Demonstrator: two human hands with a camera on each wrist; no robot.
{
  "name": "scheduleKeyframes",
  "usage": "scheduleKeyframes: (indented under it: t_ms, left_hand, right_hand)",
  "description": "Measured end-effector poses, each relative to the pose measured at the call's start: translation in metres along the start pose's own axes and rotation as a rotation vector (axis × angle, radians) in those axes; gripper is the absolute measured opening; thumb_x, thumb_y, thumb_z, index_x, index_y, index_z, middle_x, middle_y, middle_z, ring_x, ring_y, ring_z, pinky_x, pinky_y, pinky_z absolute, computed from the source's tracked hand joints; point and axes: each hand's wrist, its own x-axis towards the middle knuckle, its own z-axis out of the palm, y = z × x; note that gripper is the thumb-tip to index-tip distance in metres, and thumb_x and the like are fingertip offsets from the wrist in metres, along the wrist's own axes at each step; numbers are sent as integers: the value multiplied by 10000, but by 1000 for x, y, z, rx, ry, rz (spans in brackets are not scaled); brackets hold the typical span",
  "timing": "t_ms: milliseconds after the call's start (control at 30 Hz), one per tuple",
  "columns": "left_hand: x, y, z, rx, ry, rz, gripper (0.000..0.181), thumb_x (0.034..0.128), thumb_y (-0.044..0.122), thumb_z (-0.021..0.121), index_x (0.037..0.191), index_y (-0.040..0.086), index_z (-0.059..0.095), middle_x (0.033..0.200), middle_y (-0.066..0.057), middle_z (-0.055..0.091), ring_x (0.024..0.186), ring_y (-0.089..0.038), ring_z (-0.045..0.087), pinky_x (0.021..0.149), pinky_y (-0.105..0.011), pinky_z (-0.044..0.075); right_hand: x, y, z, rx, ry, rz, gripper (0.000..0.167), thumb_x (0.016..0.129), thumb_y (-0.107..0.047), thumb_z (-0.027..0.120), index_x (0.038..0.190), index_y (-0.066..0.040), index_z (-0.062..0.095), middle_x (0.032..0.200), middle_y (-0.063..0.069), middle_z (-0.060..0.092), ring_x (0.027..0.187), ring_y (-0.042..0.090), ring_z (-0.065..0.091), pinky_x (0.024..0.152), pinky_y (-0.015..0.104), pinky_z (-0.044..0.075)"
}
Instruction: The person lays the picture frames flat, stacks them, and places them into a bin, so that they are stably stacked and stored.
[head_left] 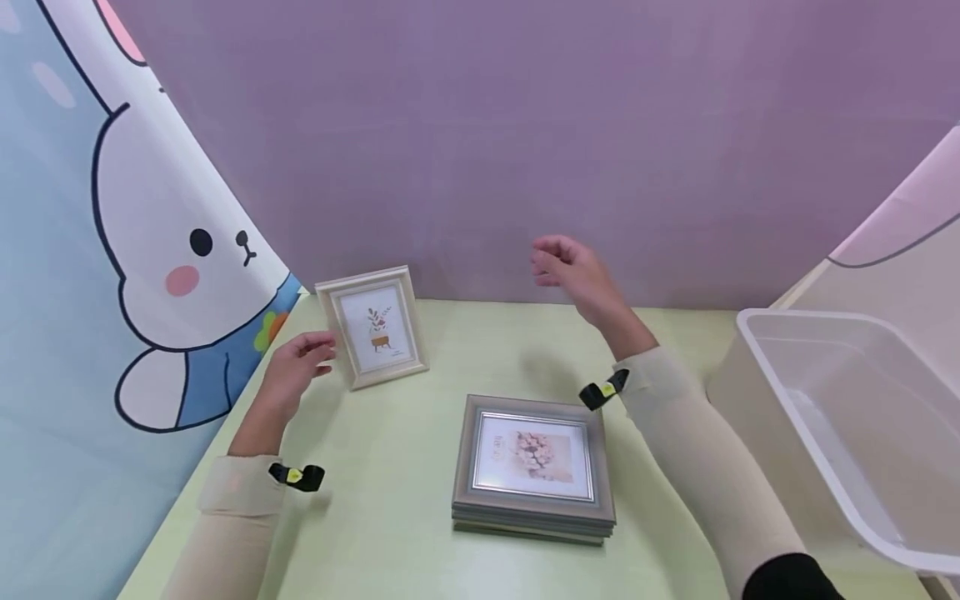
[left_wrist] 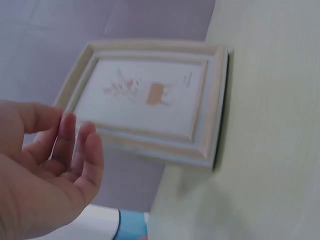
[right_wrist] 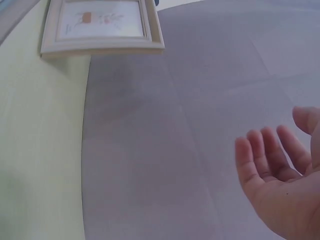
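Head view faces forward, down; wrist views, closer, share cream frame [head_left: 381,327].

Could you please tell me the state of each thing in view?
Cream frame: standing, tilted back, picture showing.
Grey frame: flat, face up, atop a stack.
White bin: upright, open-topped.
Left hand: beside the cream frame, fingers loosely curled; contact unclear.
Right hand: raised, holding nothing.

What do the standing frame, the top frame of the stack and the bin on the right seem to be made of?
Standing frame: pale, low-sheen wood or plastic moulding; its stepped profile fits either.
Top frame: grey-brown, perhaps painted wood or plastic, with a metallic-looking silvery glint along its inner edge.
Bin: most likely moulded plastic, smooth off-white, judging by its rounded corners and continuous rim.
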Motion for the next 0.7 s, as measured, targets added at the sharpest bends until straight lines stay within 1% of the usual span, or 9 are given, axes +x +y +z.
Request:
scheduleKeyframes:
  t_ms: [67, 133, 167, 200, 300, 433, 533, 600, 700]
  left_hand:
    - [2, -6, -4, -20, 38, -32, 432, 1084, 251, 497, 1457, 33, 496, 1356, -118, 550, 1137, -145, 588, 891, -170, 566]
    - [5, -13, -8, -28, 47, -60, 448, 1079, 237, 507, 1480, 40, 468, 1358, -94, 533, 1191, -188, 560, 896, -161, 562]
    - [6, -17, -10, -30, 46, -67, 461, 1076, 230, 516, 1490, 38, 455, 1371, -96, 526, 1193, -180, 555, 884, -148, 561]
    - [8, -20, -11, -36, 44, -74, 468, 1073, 220, 520, 1497, 37, 442, 1385, -102, 519, 1212, -192, 552, 895, -157, 563]
    - [14, -30, -12, -59, 49, -97, 512, 1068, 210, 529, 1531, 42, 389, 1494, -181, 454, 1296, -252, 527, 993, -251, 554]
    - [21, -38, -9, -100, 49, -109, 583, 1064, 207, 539, 1580, 70, 306, 1569, -216, 392, 1391, -348, 480, 1104, -413, 490]
    - [24, -43, -5, -126, 27, -99, 619, 1060, 193, 544, 1601, 89, 262, 1584, -234, 361, 1399, -368, 477, 1123, -474, 471]
    - [25, -46, -1, -140, 12, -95, 640, 1054, 185, 555, 1609, 105, 246, 1581, -239, 355, 1379, -355, 495, 1121, -494, 471]
    - [27, -49, 5, -157, -8, -105, 662, 1041, 178, 580, 1611, 136, 246, 1568, -232, 365, 1350, -326, 518, 1112, -496, 480]
  right_hand:
    - [10, -1, 13, 62, 23, -5, 397, 1032, -226, 607, 1368, -17, 575, 1185, 135, 612, 1114, 328, 622, 925, 348, 599]
    - [19, -1, 28, 120, 49, -6, 392, 1026, -195, 615, 1366, -5, 576, 1155, 132, 614, 1075, 303, 634, 881, 304, 609]
    - [23, -1, 36, 148, 67, -7, 383, 1022, -176, 618, 1361, -2, 581, 1135, 131, 618, 1045, 280, 642, 841, 271, 612]
    - [28, 0, 43, 178, 83, -6, 384, 1017, -162, 623, 1361, 3, 582, 1098, 100, 626, 1031, 272, 649, 832, 270, 613]
    - [41, 2, 66, 268, 131, 8, 385, 1000, -135, 640, 1357, 0, 590, 1012, 16, 624, 975, 227, 661, 808, 261, 613]
    - [61, 10, 93, 370, 174, 23, 368, 979, -84, 656, 1334, 1, 607, 1004, -8, 622, 906, 165, 644, 804, 266, 606]
    - [73, 19, 109, 349, 167, 27, 349, 983, -61, 648, 1327, -9, 614, 1103, 35, 646, 943, 138, 624, 840, 281, 595]
    - [78, 25, 117, 278, 134, 30, 341, 1001, -66, 624, 1341, -39, 612, 1213, 69, 650, 1028, 153, 620, 885, 304, 582]
    - [82, 33, 128, 151, 59, 41, 356, 1021, -86, 596, 1377, -88, 595, 1359, 101, 621, 1182, 205, 601, 973, 360, 555]
